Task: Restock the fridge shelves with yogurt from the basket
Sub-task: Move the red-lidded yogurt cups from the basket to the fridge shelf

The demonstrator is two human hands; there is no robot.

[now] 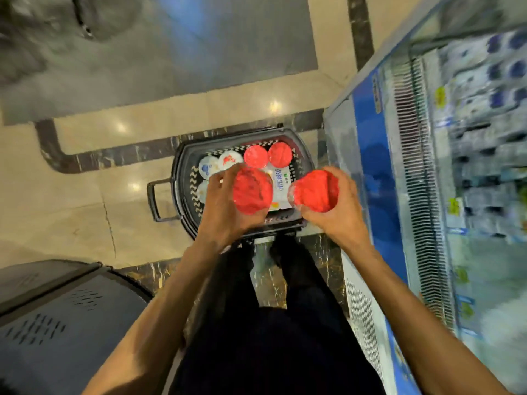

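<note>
A dark plastic basket [182, 166] stands on the floor in front of my feet. In it lie two more red-lidded yogurt cups [256, 156], white-lidded cups [208, 166] and a white carton [281, 181]. My left hand [225, 212] grips a red-lidded yogurt cup [252, 191] above the basket. My right hand [339, 212] holds a second red-lidded cup [316, 191] above the basket's right edge. The open fridge [370, 132] runs along the right, its shelves [482, 115] blurred and packed with white and blue packs.
A grey metal cabinet with vent slots [51, 323] sits at the lower left. My dark trousers and shoes [282, 249] are just behind the basket. The floor [114, 195] is glossy beige tile with dark marble bands. The basket's handle [155, 201] sticks out to the left.
</note>
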